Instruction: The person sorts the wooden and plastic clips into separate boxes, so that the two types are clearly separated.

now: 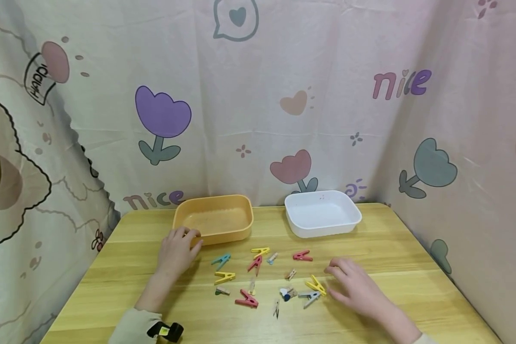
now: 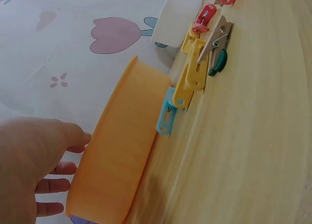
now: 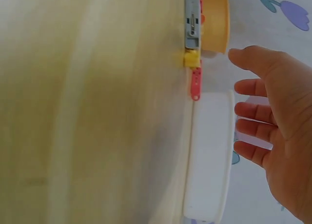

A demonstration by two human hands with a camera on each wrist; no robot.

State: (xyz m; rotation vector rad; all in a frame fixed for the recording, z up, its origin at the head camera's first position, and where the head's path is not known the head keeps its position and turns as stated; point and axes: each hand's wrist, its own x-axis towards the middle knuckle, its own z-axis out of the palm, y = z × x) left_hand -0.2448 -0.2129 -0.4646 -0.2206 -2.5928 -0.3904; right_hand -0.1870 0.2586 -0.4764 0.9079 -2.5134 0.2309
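Note:
My left hand [image 1: 179, 250] is at the front left corner of an orange plastic tub [image 1: 223, 237], its fingers relaxed and the thumb right at the rim in the left wrist view. My right hand [image 1: 356, 288] hovers over the table's right side with loosely bent fingers and nothing in them. Nearest to it lie a yellow clothespin [image 1: 316, 285] and a grey clothespin [image 1: 310, 298]. Closest to the left hand is a blue clothespin [image 1: 221, 260], with a yellow clothespin [image 1: 225, 277] just in front of it.
A white plastic tub [image 1: 322, 231] stands at the back right of the wooden table [image 1: 189, 315]. Between the hands lie more clothespins, among them a red one [image 1: 247, 299], another red one [image 1: 303, 255] and several small wooden ones. A printed curtain [image 1: 249, 71] hangs behind the table.

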